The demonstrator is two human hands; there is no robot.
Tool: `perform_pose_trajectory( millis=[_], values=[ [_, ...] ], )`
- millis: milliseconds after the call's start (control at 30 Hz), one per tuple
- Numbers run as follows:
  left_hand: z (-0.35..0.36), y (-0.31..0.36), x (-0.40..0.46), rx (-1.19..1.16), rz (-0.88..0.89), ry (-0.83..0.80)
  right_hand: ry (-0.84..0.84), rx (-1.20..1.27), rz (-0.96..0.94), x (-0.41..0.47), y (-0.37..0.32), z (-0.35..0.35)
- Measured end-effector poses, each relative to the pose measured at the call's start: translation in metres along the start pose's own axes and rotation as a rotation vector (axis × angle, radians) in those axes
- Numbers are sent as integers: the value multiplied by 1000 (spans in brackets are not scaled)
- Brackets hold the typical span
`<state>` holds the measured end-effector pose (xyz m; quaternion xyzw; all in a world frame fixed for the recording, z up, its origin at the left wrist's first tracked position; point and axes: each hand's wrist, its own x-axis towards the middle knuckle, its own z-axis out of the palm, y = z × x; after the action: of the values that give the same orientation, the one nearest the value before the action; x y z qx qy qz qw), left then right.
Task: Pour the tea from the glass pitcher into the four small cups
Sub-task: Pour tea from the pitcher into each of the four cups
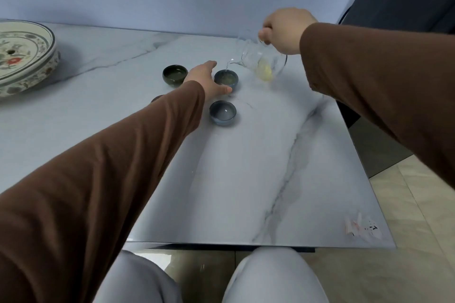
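Tilting above the marble table, the glass pitcher streamed tea into the far blue cup. The right hand gripped its handle; the left hand, fingers spread, steadied that cup. A green cup sat left of it, another blue cup nearer.

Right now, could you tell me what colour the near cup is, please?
The near cup is blue-grey, paler inside; the head view shows it.

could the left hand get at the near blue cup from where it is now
Probably yes. The left hand rests open beside the far blue cup, and the near blue cup sits just below it on the table with nothing between. The right hand, tilting the glass pitcher, is well clear.
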<state>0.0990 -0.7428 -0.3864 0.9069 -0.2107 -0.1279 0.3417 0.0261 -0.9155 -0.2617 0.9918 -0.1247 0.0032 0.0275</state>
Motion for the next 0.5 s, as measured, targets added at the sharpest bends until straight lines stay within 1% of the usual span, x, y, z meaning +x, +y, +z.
perform_pose_trajectory(
  millis=[67, 133, 267, 367, 500],
  values=[
    [-5, 0, -7, -29, 21, 24, -76, 192, 106, -7, 11, 6],
    [-11, 1, -18, -54, 47, 55, -122, 342, 147, -14, 18, 10],
    [-19, 2, -51, -49, 107, 93, -114, 560, 167, -34, 21, 5],
    [-19, 3, -75, -28, 125, 94, -81, 555, 100, -47, 18, -2],
    [-4, 1, -98, 20, 95, 68, -46, 460, 18, -59, 13, -9]
  ],
)
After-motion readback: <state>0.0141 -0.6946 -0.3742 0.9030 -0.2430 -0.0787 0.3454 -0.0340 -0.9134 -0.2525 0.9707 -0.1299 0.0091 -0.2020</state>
